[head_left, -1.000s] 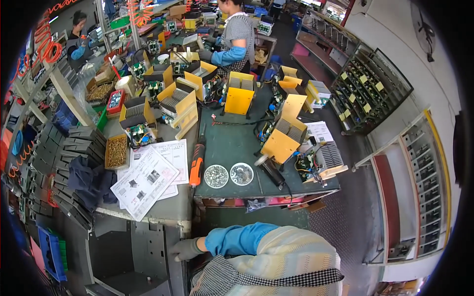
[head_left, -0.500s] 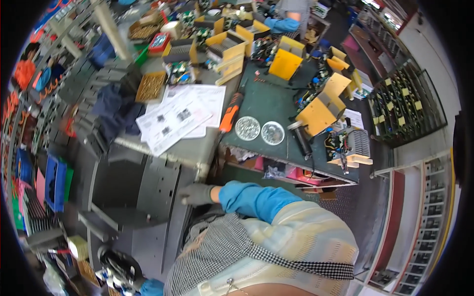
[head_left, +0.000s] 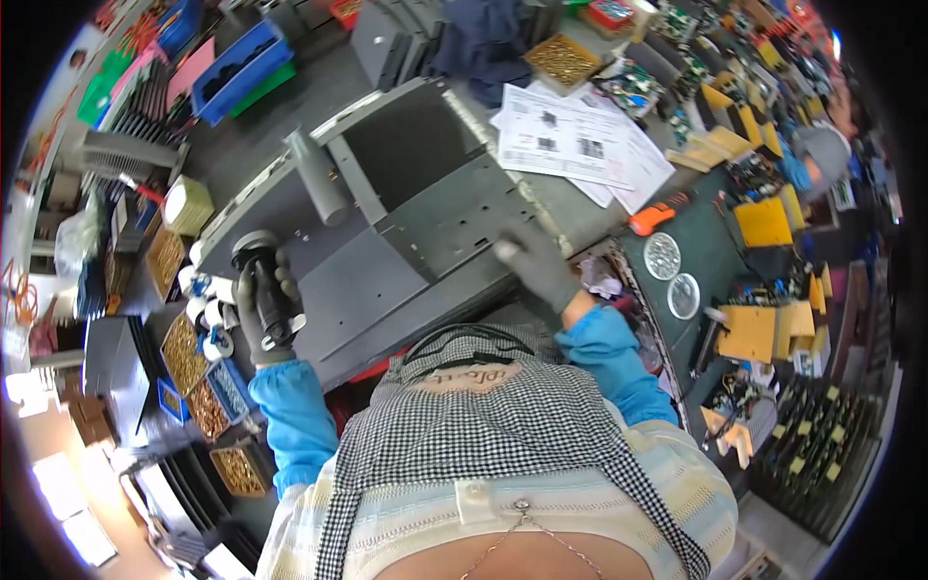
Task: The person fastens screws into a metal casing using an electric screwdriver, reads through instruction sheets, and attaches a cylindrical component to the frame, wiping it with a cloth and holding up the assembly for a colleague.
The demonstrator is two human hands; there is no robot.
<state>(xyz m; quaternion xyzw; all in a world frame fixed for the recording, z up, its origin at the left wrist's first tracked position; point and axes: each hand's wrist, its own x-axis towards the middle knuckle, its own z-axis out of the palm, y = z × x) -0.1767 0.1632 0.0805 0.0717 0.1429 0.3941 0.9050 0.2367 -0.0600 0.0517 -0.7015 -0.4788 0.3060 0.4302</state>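
A dark grey sheet-metal housing point(head_left: 353, 290) lies on the bench in front of me, with flat panels, small holes and a large rectangular opening. A grey tube point(head_left: 317, 179) rests across its far left part. At the housing's left end, my gloved left hand point(head_left: 263, 302) is wrapped round a black hand-held tool point(head_left: 259, 266) with a round grey end; its exact kind is unclear. Over the housing's right edge, my gloved right hand point(head_left: 541, 269) is slightly blurred, thumb and fingers apart, with nothing visible in it.
Printed sheets point(head_left: 570, 145) and an orange-handled tool point(head_left: 661, 213) lie to the right, near two round dishes of small silver parts point(head_left: 662, 256). Trays of brass-coloured parts point(head_left: 184, 353) line the left side. A blue bin point(head_left: 242, 72) stands far left; a co-worker point(head_left: 822, 155) is far right.
The view has swung left, bringing the whole housing nearer the middle. My left hand now shows clearly with the black tool; my right hand has shifted along the housing's edge.
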